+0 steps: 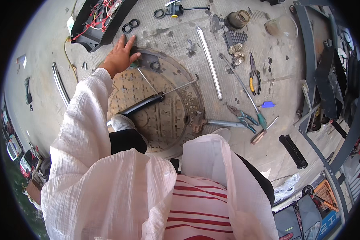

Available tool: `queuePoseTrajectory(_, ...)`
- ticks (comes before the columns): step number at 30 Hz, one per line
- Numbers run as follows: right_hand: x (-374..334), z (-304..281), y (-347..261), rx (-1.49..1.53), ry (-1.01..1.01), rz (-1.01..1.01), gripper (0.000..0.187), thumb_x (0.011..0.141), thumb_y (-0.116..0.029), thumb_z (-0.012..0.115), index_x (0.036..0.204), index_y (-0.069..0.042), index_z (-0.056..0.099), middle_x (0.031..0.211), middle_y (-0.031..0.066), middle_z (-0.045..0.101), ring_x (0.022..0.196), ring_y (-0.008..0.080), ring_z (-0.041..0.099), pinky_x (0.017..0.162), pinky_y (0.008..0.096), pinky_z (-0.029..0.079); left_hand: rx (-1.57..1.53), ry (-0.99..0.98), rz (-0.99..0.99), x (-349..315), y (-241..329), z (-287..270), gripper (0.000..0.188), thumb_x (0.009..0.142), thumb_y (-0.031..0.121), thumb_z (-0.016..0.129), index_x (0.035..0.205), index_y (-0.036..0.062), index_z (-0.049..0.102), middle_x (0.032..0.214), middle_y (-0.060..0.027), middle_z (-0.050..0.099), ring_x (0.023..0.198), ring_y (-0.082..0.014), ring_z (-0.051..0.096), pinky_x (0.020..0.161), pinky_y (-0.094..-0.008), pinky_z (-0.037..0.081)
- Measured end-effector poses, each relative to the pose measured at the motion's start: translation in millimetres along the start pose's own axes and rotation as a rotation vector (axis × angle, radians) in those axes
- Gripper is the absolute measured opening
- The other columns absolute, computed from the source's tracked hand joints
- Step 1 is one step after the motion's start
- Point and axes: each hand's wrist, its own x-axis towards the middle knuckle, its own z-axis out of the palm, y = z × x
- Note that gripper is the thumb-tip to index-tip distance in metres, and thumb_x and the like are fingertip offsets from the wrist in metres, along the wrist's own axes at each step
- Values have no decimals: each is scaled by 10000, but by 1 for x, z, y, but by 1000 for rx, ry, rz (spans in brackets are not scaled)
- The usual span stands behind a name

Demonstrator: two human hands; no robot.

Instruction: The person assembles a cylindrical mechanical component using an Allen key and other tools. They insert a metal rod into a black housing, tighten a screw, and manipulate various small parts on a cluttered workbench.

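My left hand reaches forward with its fingers spread, holding nothing that I can see. By its thumb shows the green handle of a screwdriver, partly hidden; whether the hand touches it I cannot tell. The screwdriver's shaft slants toward a black shock absorber tube with a thin metal rod, which lies across a round manhole cover beside my shoe. Near my fingertips are black rubber rings and a black casing holding red wires. Another ring rests on the cover's rim. My right hand is out of sight.
A hammer lies at the cover's right edge. Farther right are blue-handled pliers, a long screwdriver, yellow-and-black pliers and a silver tube. A metal frame stands at far right. A metal cup stands at the back.
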Motion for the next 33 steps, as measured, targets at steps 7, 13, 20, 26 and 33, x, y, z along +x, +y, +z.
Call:
queuePoseTrajectory(7, -19, -128, -113, 72, 520, -332, 184, 893, -263, 629, 935, -88, 666, 846, 135, 655, 758, 328, 620, 646, 392, 469, -178, 320, -233, 15, 9, 43, 694, 936, 500, 468, 1480, 130, 249, 1500, -235, 247, 1378, -414, 246, 1122, -436, 251)
queuePoseTrajectory(13, -26, -245, -324, -582, 950, -1122, 106, 810, -210, 678, 844, -110, 666, 731, 72, 552, 759, 263, 550, 723, 363, 393, -206, 317, -328, 14, 22, 37, 702, 934, 512, 455, 1480, 120, 255, 1507, -225, 242, 1387, -405, 228, 1135, -422, 222)
queuePoseTrajectory(20, -41, -237, -476, -1164, 1071, -1479, 41, 727, -154, 634, 732, -151, 675, 750, 8, 591, 847, 169, 564, 806, 301, 388, -190, 360, -376, 14, 27, 40, 693, 930, 508, 461, 1466, 105, 289, 1513, -215, 236, 1395, -381, 228, 1139, -404, 219)
queuePoseTrajectory(26, -43, -212, -518, -1382, 1000, -1554, 81, 727, -150, 613, 692, -168, 684, 776, -5, 639, 864, 147, 580, 842, 284, 378, -201, 349, -416, 13, 27, 39, 694, 918, 521, 471, 1467, 132, 299, 1524, -184, 233, 1409, -352, 214, 1124, -428, 230)
queuePoseTrajectory(33, -44, -187, -539, -1608, 938, -1547, 100, 766, -190, 616, 735, -210, 709, 793, -48, 648, 888, 126, 586, 858, 284, 349, -198, 371, -430, 13, 27, 40, 691, 907, 519, 493, 1451, 129, 322, 1516, -180, 252, 1405, -346, 223, 1119, -428, 235)
